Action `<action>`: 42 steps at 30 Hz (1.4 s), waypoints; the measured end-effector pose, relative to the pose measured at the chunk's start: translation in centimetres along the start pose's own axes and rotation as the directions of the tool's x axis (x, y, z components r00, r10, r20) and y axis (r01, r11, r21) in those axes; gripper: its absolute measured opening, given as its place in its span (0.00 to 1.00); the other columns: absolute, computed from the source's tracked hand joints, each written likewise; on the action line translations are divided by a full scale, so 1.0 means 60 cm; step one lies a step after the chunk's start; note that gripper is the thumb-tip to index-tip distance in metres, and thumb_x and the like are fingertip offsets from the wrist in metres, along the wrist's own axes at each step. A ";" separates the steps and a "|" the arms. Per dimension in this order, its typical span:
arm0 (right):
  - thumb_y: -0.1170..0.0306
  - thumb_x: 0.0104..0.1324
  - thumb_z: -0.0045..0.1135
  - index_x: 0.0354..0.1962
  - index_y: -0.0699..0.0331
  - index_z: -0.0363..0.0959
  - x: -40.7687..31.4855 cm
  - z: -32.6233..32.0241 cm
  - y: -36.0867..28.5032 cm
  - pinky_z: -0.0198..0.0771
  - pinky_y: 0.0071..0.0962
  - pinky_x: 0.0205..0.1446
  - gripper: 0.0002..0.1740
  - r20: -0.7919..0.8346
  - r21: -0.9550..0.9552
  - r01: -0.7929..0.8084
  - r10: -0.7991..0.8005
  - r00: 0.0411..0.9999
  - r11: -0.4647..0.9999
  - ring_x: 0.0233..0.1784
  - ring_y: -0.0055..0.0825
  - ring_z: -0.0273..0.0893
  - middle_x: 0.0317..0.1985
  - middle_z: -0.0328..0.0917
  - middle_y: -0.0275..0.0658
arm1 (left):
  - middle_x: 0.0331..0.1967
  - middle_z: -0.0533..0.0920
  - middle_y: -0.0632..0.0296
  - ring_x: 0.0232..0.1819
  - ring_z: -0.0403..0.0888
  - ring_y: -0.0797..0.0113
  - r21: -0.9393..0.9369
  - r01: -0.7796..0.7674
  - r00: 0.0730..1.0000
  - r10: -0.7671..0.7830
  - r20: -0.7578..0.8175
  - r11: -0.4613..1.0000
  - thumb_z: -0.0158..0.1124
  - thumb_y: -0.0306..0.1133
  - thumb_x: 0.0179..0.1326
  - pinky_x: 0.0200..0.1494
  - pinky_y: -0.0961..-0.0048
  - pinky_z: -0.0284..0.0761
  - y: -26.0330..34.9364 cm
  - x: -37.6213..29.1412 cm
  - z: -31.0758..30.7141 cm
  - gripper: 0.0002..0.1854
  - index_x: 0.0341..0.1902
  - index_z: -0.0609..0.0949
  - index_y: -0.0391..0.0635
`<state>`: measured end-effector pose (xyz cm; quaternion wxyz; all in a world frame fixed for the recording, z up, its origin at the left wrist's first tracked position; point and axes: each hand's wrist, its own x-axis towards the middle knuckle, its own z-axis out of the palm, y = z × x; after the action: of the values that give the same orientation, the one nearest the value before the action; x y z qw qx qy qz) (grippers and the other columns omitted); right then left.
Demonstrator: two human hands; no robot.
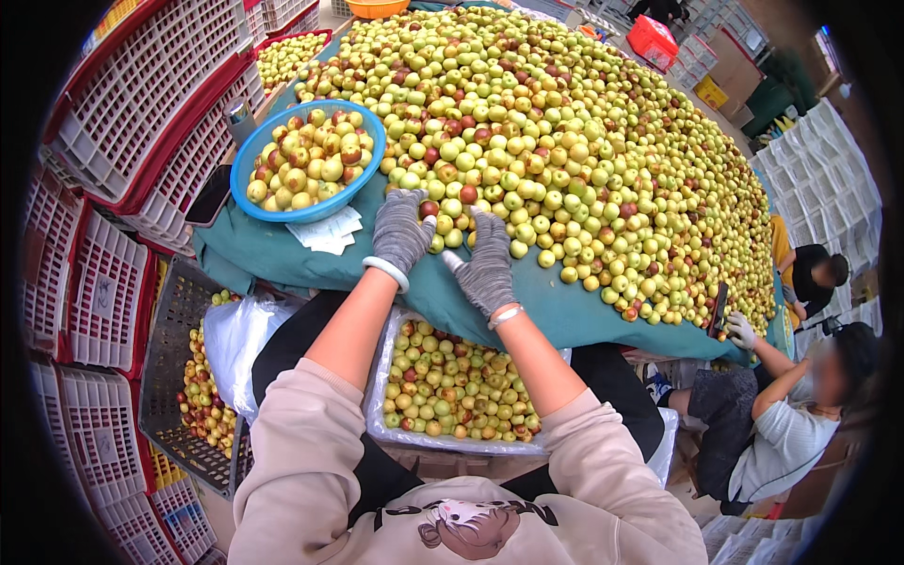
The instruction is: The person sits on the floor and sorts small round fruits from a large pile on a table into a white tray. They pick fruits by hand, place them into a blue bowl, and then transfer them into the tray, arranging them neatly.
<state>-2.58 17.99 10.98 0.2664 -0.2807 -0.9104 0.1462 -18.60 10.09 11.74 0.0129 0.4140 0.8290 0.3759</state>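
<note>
A heap of green-yellow and red-brown jujubes (565,176) spreads over a teal cloth (558,300) on the table before me. My left hand (401,229), in a grey knit glove, touches fruit at the heap's near edge, its thumb apart from the fingers. Close by on the right, my right hand (486,265) wears a matching glove and rests its fingertips against the jujubes, thumb spread. A few fruits lie between the two hands; neither grips one that I can see. Below the cloth edge, between my knees, a plastic-lined crate (452,443) is filled with more jujubes.
Left of my hands stands a blue plastic basin (311,212) of jujubes, with paper slips (328,232) and a phone (210,196) beside it. A black crate (166,395) holds fruit. White crates (152,99) are stacked leftward. A co-worker (784,424) sits at right.
</note>
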 end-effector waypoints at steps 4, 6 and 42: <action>0.55 0.51 0.74 0.69 0.55 0.61 -0.001 0.024 -0.041 0.58 0.47 0.72 0.50 0.108 -0.088 -0.152 0.161 0.981 0.985 0.67 0.49 0.63 0.64 0.63 0.49 | 0.50 0.80 0.49 0.52 0.79 0.48 0.004 -0.007 1.000 0.007 0.030 1.000 0.69 0.35 0.56 0.60 0.56 0.73 0.004 -0.022 0.033 0.22 0.55 0.80 0.45; 0.56 0.52 0.73 0.67 0.55 0.65 -0.004 0.031 -0.040 0.60 0.47 0.68 0.45 0.115 -0.104 -0.146 0.158 0.981 0.984 0.63 0.48 0.65 0.61 0.65 0.48 | 0.50 0.80 0.49 0.51 0.79 0.47 0.031 -0.032 0.997 0.030 0.068 0.999 0.69 0.35 0.57 0.59 0.55 0.74 0.004 -0.026 0.034 0.23 0.57 0.79 0.44; 0.74 0.72 0.47 0.62 0.66 0.64 -0.082 0.024 0.072 0.66 0.36 0.67 0.22 -0.254 0.630 -0.085 0.309 0.917 0.772 0.61 0.38 0.72 0.58 0.71 0.47 | 0.59 0.77 0.41 0.32 0.76 0.68 -0.657 0.684 0.727 0.365 0.581 -0.316 0.57 0.35 0.68 0.24 0.81 0.74 0.070 -0.022 -0.004 0.25 0.66 0.71 0.39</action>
<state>1.91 18.38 6.01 0.4795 -0.2967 -0.7190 0.4064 -14.95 10.62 14.20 0.6709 0.1769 0.1657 0.7008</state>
